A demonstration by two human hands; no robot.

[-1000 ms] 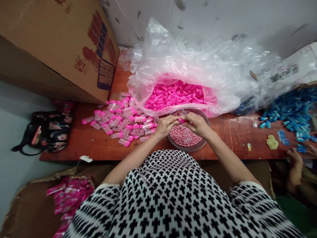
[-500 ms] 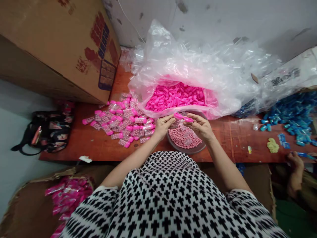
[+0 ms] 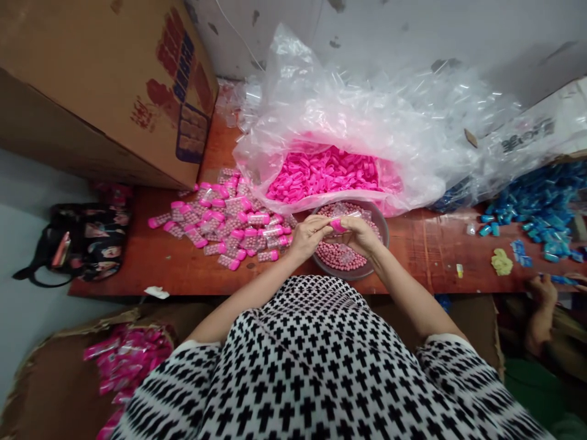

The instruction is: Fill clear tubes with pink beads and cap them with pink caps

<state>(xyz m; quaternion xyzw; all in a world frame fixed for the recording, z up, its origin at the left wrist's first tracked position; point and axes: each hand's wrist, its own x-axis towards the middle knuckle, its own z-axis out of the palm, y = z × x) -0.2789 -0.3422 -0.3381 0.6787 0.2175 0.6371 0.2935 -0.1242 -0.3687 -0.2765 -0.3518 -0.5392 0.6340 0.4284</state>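
Above a grey bowl of pink beads, my two hands meet around a small clear bottle with a pink cap. The fingertips of my left hand close against the cap's left side. My right hand pinches the bottle, thumb on the cap; how full the bottle is cannot be made out. Left of the bowl lies a pile of bead-filled bottles with pink caps. Behind the bowl, a clear plastic bag gapes around loose pink caps.
A large cardboard box stands at back left, with a black floral bag below it. Blue pieces and a yellow lump lie rightward. A co-worker's hand is at the right edge. Below left, an open carton holds pink packets.
The pink cap, spread open in two lobes before, now looks folded together on the bottle. My hands have drawn closer together, and the view has shifted slightly.
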